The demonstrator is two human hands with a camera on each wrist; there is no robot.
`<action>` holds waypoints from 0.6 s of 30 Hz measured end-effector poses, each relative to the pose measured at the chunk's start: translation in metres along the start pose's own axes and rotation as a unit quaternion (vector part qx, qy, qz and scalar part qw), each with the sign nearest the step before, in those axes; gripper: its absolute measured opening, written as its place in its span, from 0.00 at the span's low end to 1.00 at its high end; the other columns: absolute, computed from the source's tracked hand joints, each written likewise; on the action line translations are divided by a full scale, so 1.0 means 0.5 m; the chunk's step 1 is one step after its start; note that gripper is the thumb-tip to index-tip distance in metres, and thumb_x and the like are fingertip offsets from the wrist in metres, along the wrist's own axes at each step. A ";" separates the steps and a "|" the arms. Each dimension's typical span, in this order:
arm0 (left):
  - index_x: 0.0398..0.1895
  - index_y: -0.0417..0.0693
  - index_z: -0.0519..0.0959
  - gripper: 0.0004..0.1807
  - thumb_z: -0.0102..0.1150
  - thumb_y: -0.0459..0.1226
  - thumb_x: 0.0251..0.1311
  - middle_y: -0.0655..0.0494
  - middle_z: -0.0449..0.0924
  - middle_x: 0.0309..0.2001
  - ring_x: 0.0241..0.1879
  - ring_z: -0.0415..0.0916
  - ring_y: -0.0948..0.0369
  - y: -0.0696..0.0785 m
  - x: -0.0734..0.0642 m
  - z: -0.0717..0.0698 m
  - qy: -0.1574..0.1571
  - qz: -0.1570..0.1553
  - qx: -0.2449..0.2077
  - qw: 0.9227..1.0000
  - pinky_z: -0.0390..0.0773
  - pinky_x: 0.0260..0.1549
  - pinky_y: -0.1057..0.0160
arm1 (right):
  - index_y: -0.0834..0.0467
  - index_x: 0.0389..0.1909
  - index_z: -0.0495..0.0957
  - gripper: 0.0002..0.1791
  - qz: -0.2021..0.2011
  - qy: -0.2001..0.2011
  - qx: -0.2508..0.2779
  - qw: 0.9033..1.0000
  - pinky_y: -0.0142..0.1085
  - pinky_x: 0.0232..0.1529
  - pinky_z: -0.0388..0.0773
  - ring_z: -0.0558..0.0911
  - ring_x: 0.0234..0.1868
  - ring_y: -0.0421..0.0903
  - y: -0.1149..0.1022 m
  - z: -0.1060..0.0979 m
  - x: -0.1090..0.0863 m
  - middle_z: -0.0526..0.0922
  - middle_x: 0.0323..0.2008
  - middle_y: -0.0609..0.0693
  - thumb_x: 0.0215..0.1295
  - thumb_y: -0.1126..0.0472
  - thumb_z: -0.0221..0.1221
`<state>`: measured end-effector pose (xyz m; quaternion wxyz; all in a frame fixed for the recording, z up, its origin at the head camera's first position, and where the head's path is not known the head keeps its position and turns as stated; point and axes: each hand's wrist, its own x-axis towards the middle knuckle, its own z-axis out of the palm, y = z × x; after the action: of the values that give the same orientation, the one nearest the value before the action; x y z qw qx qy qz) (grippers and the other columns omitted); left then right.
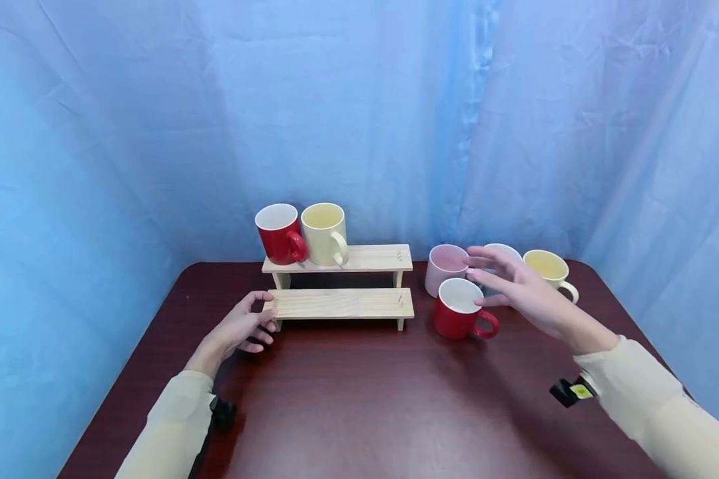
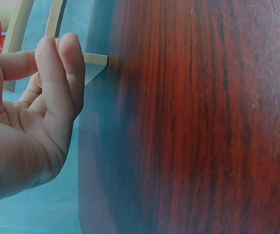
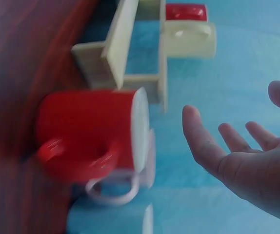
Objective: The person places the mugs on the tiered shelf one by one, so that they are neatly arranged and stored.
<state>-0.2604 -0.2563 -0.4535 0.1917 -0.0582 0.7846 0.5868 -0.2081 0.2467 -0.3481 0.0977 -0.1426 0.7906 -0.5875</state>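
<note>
A two-step wooden stand (image 1: 341, 303) is on the table, its lower left end held between the thumb and curled fingers of my left hand (image 1: 248, 322). My right hand (image 1: 524, 293) hovers with spread fingers over a red mug (image 1: 452, 324), white inside, whose handle points right. In the right wrist view the fingertips are apart from that red mug (image 3: 84, 129). Behind it stands a pink mug (image 1: 436, 281). A pale blue mug (image 3: 106, 219) is partly hidden by my right hand in the head view.
On the upper step, another red mug (image 1: 275, 246) and a cream mug (image 1: 319, 246) stand side by side at the left. A yellow mug (image 1: 542, 266) is at the back right of the dark wooden table (image 1: 359, 399). Blue curtains (image 1: 359, 120) hang close behind.
</note>
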 end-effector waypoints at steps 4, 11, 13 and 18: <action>0.67 0.53 0.59 0.22 0.53 0.41 0.75 0.47 0.79 0.33 0.25 0.82 0.56 0.000 0.000 -0.001 -0.001 0.001 0.004 1.000 0.82 0.20 0.60 | 0.58 0.77 0.54 0.33 0.018 0.019 0.002 1.000 0.48 0.52 0.82 0.76 0.63 0.48 0.049 -0.027 -0.039 0.61 0.73 0.61 0.78 0.55 0.54; 0.67 0.54 0.59 0.23 0.53 0.42 0.75 0.46 0.79 0.34 0.25 0.82 0.56 0.000 -0.004 -0.004 0.001 -0.002 0.004 1.000 0.82 0.20 0.60 | 0.63 0.76 0.54 0.32 0.060 0.014 0.003 0.998 0.51 0.51 0.82 0.77 0.62 0.49 0.146 -0.047 -0.080 0.59 0.72 0.68 0.80 0.54 0.51; 0.67 0.54 0.59 0.23 0.53 0.42 0.75 0.46 0.79 0.35 0.25 0.82 0.56 0.000 -0.004 -0.003 0.002 -0.002 0.005 1.000 0.82 0.20 0.60 | 0.65 0.76 0.53 0.32 0.072 0.004 0.010 0.997 0.52 0.52 0.82 0.76 0.63 0.54 0.168 -0.045 -0.084 0.60 0.71 0.70 0.81 0.53 0.49; 0.68 0.54 0.59 0.23 0.53 0.43 0.75 0.46 0.79 0.35 0.26 0.82 0.56 0.000 -0.003 -0.001 0.001 -0.001 0.007 1.000 0.83 0.21 0.59 | 0.65 0.76 0.52 0.33 0.108 -0.017 0.045 0.993 0.54 0.53 0.80 0.74 0.62 0.63 0.203 -0.038 -0.084 0.62 0.69 0.71 0.81 0.52 0.48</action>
<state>-0.2589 -0.2569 -0.4530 0.1913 -0.0583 0.7886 0.5814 -0.1857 0.3053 -0.4405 0.1807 -0.0616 0.7721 -0.6061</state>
